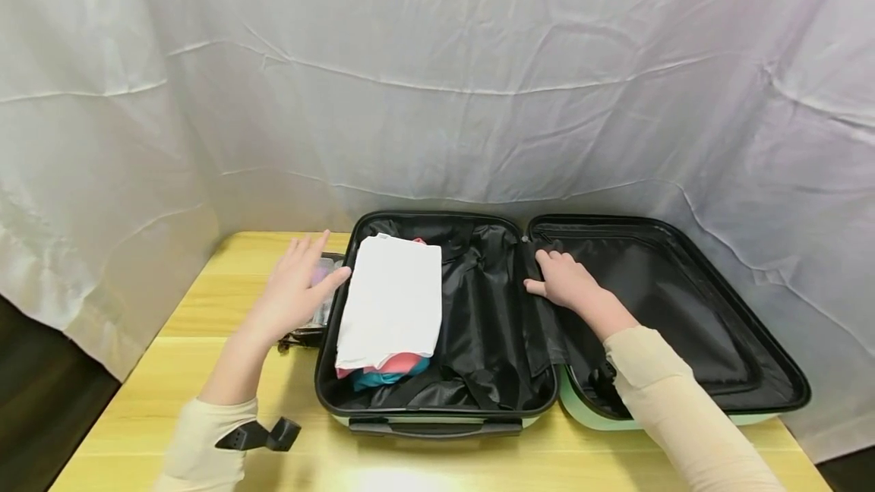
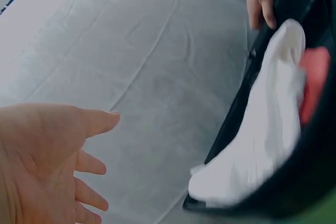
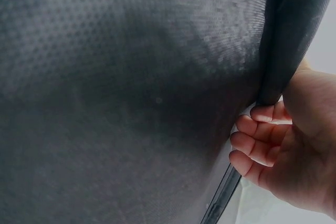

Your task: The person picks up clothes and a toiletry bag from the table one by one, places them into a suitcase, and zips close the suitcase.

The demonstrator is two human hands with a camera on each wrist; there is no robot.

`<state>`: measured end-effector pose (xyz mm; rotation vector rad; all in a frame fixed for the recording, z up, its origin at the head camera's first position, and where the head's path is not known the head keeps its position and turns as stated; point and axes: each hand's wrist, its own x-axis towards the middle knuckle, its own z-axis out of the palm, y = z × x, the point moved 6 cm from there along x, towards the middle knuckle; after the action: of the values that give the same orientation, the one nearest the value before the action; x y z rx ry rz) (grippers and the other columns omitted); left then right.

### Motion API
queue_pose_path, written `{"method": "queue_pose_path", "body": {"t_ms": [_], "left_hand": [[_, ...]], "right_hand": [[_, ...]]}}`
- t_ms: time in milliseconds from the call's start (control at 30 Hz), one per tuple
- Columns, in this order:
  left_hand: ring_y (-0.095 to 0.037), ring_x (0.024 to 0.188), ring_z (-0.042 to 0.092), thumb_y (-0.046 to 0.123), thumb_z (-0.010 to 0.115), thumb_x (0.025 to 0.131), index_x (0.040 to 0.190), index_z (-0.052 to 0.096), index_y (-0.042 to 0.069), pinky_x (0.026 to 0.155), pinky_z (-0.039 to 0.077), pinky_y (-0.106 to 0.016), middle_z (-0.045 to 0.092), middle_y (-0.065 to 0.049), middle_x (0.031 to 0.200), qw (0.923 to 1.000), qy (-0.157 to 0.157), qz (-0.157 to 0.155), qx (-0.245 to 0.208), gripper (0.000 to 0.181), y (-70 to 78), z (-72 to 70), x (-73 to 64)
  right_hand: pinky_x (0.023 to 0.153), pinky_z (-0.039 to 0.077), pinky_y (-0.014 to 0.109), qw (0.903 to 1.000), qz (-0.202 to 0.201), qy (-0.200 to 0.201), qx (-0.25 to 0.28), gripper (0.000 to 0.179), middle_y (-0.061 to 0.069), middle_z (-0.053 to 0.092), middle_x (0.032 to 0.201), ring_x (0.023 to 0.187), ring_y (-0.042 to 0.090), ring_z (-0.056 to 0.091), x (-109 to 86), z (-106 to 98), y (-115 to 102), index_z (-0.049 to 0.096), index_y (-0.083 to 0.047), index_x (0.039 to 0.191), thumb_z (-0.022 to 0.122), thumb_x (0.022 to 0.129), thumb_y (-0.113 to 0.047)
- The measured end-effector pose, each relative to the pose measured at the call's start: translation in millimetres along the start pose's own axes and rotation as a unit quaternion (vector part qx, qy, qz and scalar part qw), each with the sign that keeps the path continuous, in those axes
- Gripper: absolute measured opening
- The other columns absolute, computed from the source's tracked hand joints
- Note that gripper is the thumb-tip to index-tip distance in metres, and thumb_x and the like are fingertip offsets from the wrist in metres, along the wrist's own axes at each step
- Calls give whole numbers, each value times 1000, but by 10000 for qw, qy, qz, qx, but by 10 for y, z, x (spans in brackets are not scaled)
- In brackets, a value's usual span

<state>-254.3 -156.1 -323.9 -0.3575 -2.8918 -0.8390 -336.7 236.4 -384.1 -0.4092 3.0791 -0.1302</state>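
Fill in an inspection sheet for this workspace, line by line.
Surface: wooden table, light yellow planks.
Job's things: suitcase, lying open in two halves; its left half holds a folded white cloth on top of red cloth and blue cloth. A black flap lies between the halves.
Clutter: see-through pouch with dark trim, left of the suitcase, partly hidden; contents unclear.
Hands: left hand open, holding nothing, apart from the suitcase; right hand grips the black flap's edge.
Cables: nothing seen.
Surroundings: pale, creased curtain behind the table; black device on the left sleeve.
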Motion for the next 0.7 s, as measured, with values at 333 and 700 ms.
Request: {"method": "queue_pose_path", "body": {"t_ms": [333, 700], "left_hand": [[-49, 133, 9, 46, 41, 91, 144, 13, 3, 106, 8, -61, 17, -27, 145, 9995, 308, 32, -11, 74, -441, -98, 80], [-49, 130, 17, 44, 37, 93, 143, 12, 0, 105, 14, -60, 18, -31, 143, 9987, 473, -159, -140, 71, -1025, -25, 147]], "right_hand": [[84, 41, 55, 10000, 44, -18, 27, 60, 26, 46, 123, 111, 44, 44, 6, -6, 22, 39, 0, 128, 52, 87, -42], [85, 40, 54, 10000, 29, 2, 84, 60, 25, 46, 124, 112, 43, 44, 22, 19, 19, 39, -1, 129, 52, 87, -42]]}}
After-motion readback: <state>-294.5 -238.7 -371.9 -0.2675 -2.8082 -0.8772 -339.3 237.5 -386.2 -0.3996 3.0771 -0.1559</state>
